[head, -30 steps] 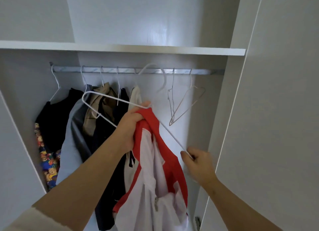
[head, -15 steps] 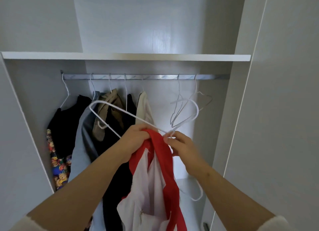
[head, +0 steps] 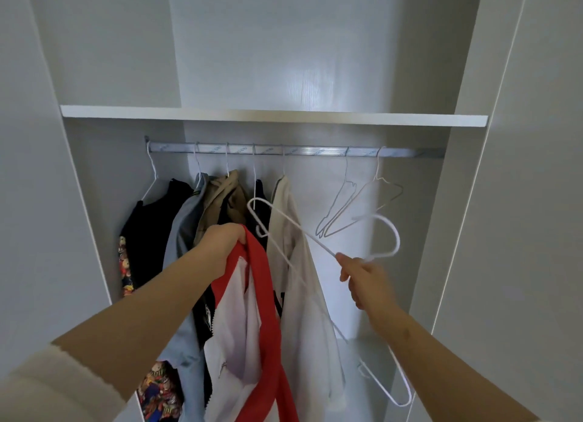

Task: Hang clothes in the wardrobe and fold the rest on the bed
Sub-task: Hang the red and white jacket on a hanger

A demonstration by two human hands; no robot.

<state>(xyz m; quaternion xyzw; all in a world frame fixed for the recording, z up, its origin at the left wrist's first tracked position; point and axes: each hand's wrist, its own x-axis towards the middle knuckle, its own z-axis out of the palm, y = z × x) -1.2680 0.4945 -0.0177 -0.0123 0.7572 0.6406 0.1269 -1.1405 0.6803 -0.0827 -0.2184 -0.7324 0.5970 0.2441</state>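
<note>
One hanger (head: 397,240) — right grip (head: 362,276) (garment (head: 268,295) left)

Left half of the rail (head: 309,151) is packed with hung clothes (head: 189,219), no way through there. There's an open stretch between the cream garment (head: 281,194) and the two empty wire hangers (head: 350,205). The shelf (head: 274,118) sits close above the rail.

The left hand (head: 222,243) grips a red-and-white garment (head: 239,320) by its top edge, and the rest hangs down. The right hand (head: 362,278) pinches a white hanger (head: 397,238) near its neck, clear of the garment, with the hook to the right. Behind, five clothed hangers and two bare hangers (head: 377,169) hang on the rail (head: 315,152) under a shelf (head: 274,118).
</note>
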